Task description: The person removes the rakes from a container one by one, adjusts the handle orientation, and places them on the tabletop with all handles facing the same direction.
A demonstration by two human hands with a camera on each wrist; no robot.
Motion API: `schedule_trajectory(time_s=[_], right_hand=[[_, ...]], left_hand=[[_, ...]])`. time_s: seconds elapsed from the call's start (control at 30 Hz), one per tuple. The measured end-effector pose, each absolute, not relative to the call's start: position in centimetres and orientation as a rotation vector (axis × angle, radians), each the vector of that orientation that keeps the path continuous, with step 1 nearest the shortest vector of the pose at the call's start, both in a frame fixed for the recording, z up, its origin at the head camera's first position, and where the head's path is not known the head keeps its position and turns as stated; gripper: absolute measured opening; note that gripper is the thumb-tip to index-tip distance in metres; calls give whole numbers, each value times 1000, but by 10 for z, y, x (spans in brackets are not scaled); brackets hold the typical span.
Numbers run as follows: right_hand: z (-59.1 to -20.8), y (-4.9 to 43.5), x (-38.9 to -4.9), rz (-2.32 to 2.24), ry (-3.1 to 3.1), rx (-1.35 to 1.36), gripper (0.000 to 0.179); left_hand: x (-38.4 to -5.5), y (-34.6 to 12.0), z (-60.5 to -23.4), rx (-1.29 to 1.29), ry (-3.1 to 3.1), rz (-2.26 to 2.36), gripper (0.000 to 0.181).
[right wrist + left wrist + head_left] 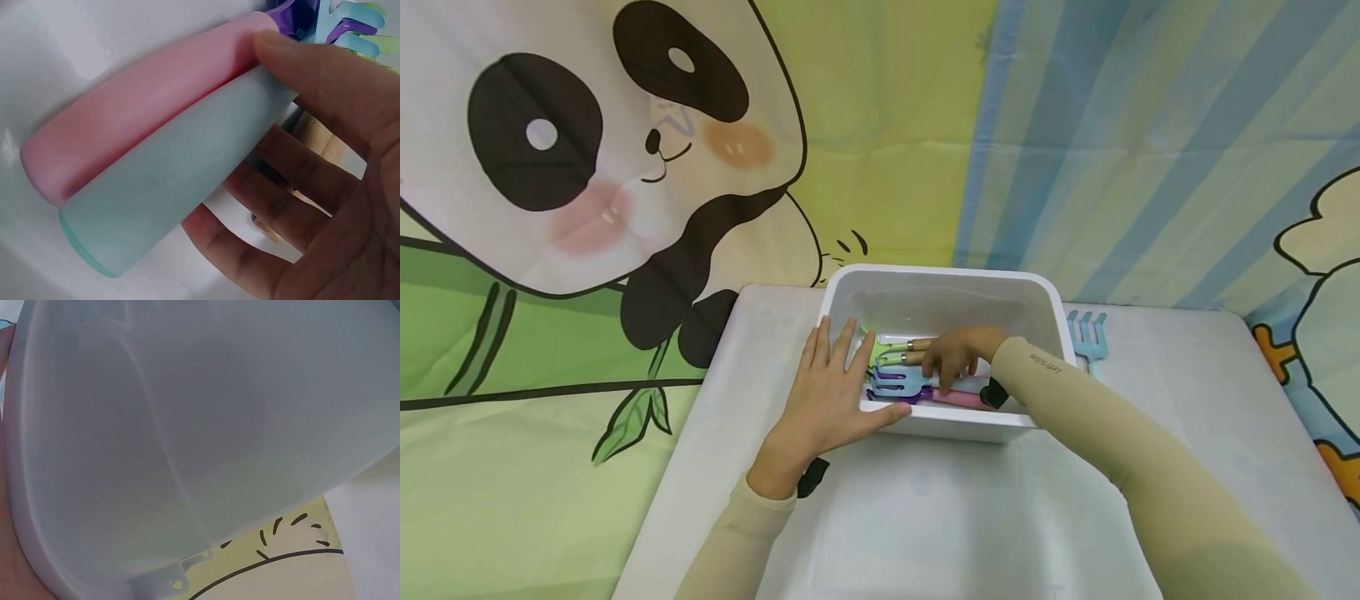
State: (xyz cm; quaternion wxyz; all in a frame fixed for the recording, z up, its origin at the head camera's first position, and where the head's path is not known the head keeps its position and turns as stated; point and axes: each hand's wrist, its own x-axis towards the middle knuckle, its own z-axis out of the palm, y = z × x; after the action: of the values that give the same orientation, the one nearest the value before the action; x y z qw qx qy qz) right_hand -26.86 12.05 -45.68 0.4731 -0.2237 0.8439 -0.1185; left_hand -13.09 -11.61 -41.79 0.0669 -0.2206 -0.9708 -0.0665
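1. The white table [917, 500] is bearing everything, spreading to the near side and to the left and right of the bin.
2. The white bin [947, 304] is standing upright at the far side, probably set there so that both my arms are reaching it easily.
3. Inside, the hand tools are lying lengthwise, heads left and handles right, which I judge is putting the handles within reach of my right side. The blue fork [902, 382] is resting partly over the purple tool [922, 394], whose pink handle [144, 100] is lying on the near side.
4. Farther in, the green tools [891, 348] are lying with their wooden handles [917, 358] pointing right.
5. Outside, the loose fork [1088, 337] is lying just right of the bin, tines facing far, my sleeve [1037, 367] hiding its handle end.
6. My left hand [827, 400] is resting on the bin's near left corner, fingers straight and spread, thumb along the near rim; I am likely steadying the wall, gripping nothing.
7. My right hand [958, 354] is reaching inside, thumb and fingers curling around the blue fork's pale handle [175, 169], the thumb tip meeting the pink one. My palm is hiding the contact, so I cannot tell how firmly I am holding.
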Motion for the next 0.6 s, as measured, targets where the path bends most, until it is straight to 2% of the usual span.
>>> schedule_trajectory(time_s=[0.27,0.6], right_hand=[[-452,121,-271,-292,2129,-604,37],[-441,125,-274,-358,2000,-522,24]], left_hand=[[-131,-115,-416,-656,-2928,-209,115],[-131,-115,-416,-652,-2940,-227,115]])
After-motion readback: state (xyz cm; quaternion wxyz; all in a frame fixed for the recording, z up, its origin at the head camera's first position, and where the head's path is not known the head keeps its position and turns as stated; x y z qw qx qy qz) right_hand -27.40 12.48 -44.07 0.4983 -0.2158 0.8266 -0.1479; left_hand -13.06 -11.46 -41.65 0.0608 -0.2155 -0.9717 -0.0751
